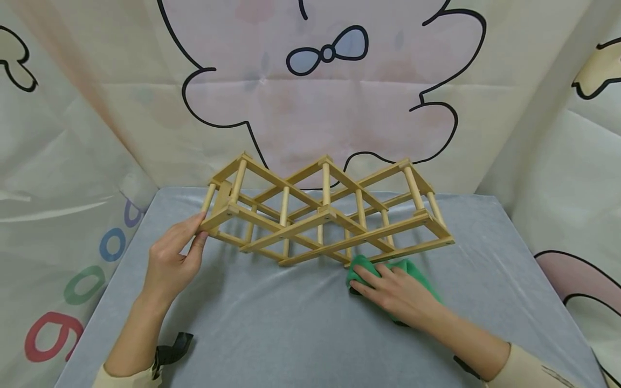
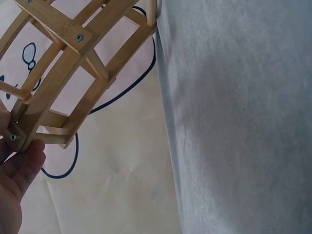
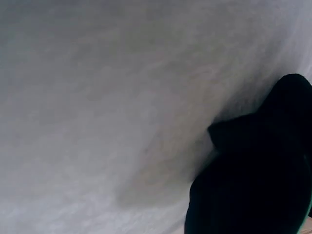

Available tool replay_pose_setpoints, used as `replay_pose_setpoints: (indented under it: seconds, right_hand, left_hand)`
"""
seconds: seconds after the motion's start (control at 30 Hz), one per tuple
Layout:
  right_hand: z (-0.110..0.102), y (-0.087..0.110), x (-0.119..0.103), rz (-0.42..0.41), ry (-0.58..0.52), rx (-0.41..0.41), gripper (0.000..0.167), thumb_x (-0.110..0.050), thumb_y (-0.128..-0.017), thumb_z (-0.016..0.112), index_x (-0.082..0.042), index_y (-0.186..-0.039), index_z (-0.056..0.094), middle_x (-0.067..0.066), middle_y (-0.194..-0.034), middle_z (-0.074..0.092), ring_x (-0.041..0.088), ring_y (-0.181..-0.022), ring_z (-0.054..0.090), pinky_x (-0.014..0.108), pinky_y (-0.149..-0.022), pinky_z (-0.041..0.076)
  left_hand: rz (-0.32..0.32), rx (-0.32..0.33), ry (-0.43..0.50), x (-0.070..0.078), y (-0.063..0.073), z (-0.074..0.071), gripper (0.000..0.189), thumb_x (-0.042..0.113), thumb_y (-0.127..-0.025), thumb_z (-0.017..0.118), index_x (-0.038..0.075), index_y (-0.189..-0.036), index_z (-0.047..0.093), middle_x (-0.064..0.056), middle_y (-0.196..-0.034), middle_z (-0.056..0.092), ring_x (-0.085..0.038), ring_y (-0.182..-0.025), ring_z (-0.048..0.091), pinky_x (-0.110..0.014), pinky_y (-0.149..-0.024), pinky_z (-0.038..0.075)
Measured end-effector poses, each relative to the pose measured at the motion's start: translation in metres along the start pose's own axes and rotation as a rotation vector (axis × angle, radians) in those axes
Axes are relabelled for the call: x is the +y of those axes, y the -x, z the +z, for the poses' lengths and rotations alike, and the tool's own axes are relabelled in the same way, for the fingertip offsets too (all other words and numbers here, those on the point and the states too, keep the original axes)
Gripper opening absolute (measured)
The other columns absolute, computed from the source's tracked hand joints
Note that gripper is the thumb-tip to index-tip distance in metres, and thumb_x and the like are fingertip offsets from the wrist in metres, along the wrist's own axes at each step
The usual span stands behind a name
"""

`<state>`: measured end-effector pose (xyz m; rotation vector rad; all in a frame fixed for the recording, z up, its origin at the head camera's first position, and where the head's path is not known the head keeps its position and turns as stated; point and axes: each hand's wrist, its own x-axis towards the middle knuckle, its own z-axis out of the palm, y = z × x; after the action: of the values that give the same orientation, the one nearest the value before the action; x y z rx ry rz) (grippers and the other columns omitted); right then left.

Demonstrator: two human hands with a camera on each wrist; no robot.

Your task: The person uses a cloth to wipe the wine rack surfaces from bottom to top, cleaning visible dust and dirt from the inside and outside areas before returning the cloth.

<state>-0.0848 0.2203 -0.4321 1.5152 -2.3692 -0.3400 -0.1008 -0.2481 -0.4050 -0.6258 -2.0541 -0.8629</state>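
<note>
Beige sleeves [image 1: 526, 369] foremost, left hand [image 1: 172, 264] is pinching a pale wooden lattice rack [image 1: 326, 214] over grey-blue fabric [image 1: 271, 334], right hand [image 1: 395, 292] gripping bunched green cloth [image 1: 416, 274] at the rack's lower edge; firm bracing should be steadying it

of 3 views, head is brightest, with soft shadows on the tabletop [image 1: 291, 328]; right wrist is blurry, its cloth [image 3: 248, 190] nearly black.
</note>
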Motion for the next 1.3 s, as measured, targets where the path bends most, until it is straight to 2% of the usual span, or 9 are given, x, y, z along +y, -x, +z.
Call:
replay_pose_setpoints:
  seconds: [0.1,0.37,0.53,0.63,0.77,0.9,1.03,1.2,1.3]
  right_hand:
    - [0.002,-0.007,-0.005,0.001,0.011,-0.046,0.068,-0.005,-0.08,0.087,-0.019,-0.142,0.066,0.012,-0.15,0.055,0.03,-0.102,0.062,0.03,-0.058,0.052]
    - [0.002,-0.017,-0.011,0.027,0.019,-0.088,0.073,-0.005,-0.08,0.088,-0.02,-0.146,0.063,0.012,-0.151,0.053,0.031,-0.109,0.062,0.03,-0.058,0.051]
    - [0.003,-0.025,-0.013,0.036,0.022,-0.064,0.073,-0.008,-0.081,0.088,-0.018,-0.148,0.06,0.013,-0.154,0.052,0.031,-0.109,0.062,0.031,-0.059,0.053]
    - [0.003,-0.03,-0.014,0.029,0.006,0.009,0.063,-0.006,-0.087,0.079,-0.017,-0.147,0.061,0.014,-0.153,0.053,0.033,-0.108,0.063,0.032,-0.06,0.055]
    - [0.003,-0.038,-0.017,-0.006,-0.004,0.164,0.045,-0.003,-0.102,0.049,-0.016,-0.142,0.065,0.014,-0.147,0.057,0.033,-0.106,0.064,0.034,-0.066,0.059]
    - [0.0,-0.049,-0.021,-0.027,0.014,0.284,0.053,-0.003,-0.113,0.024,-0.017,-0.136,0.07,0.013,-0.142,0.061,0.032,-0.104,0.066,0.035,-0.067,0.06]
    - [-0.004,-0.056,-0.024,-0.028,0.028,0.306,0.055,-0.003,-0.115,0.021,-0.018,-0.135,0.07,0.013,-0.141,0.061,0.031,-0.101,0.066,0.034,-0.065,0.059]
    - [-0.005,-0.061,-0.027,-0.009,0.026,0.293,0.057,-0.003,-0.115,0.019,-0.017,-0.136,0.07,0.013,-0.143,0.06,0.03,-0.099,0.067,0.033,-0.062,0.058]
    - [-0.005,-0.07,-0.031,0.0,0.005,0.271,0.057,-0.002,-0.114,0.019,-0.016,-0.138,0.068,0.013,-0.146,0.058,0.03,-0.1,0.066,0.033,-0.063,0.058]
  left_hand:
    - [-0.003,-0.004,-0.001,0.001,0.0,-0.001,0.046,-0.014,-0.083,0.073,-0.009,-0.128,0.07,-0.022,-0.12,0.074,-0.042,-0.097,0.071,-0.015,-0.104,0.047]
    - [-0.006,-0.013,-0.008,0.003,-0.001,-0.002,0.046,-0.014,-0.083,0.073,-0.009,-0.129,0.07,-0.022,-0.12,0.074,-0.042,-0.097,0.071,-0.014,-0.104,0.046]
    - [-0.009,-0.008,-0.006,0.004,-0.001,-0.002,0.044,-0.015,-0.083,0.073,-0.01,-0.127,0.07,-0.023,-0.12,0.074,-0.042,-0.097,0.071,-0.014,-0.104,0.047]
    - [-0.013,-0.009,-0.012,0.004,-0.001,-0.003,0.044,-0.014,-0.084,0.073,-0.009,-0.128,0.07,-0.022,-0.12,0.074,-0.042,-0.097,0.071,-0.014,-0.104,0.046]
    - [-0.014,-0.007,-0.013,0.004,0.0,-0.003,0.045,-0.014,-0.084,0.073,-0.009,-0.129,0.07,-0.023,-0.12,0.074,-0.042,-0.097,0.071,-0.014,-0.105,0.046]
    - [-0.013,-0.008,-0.011,0.004,0.0,-0.004,0.046,-0.015,-0.083,0.073,-0.009,-0.129,0.07,-0.023,-0.12,0.074,-0.043,-0.098,0.071,-0.015,-0.105,0.046]
    - [-0.012,-0.008,-0.004,0.003,0.0,-0.003,0.047,-0.015,-0.083,0.073,-0.009,-0.13,0.069,-0.023,-0.121,0.074,-0.043,-0.098,0.071,-0.015,-0.105,0.046]
    - [-0.003,-0.003,0.009,0.002,-0.001,0.0,0.047,-0.015,-0.083,0.073,-0.009,-0.129,0.07,-0.022,-0.121,0.074,-0.043,-0.097,0.072,-0.016,-0.105,0.047]
    - [-0.006,-0.011,-0.009,0.002,-0.001,-0.005,0.046,-0.014,-0.084,0.074,-0.009,-0.129,0.07,-0.023,-0.12,0.074,-0.043,-0.097,0.072,-0.015,-0.105,0.047]
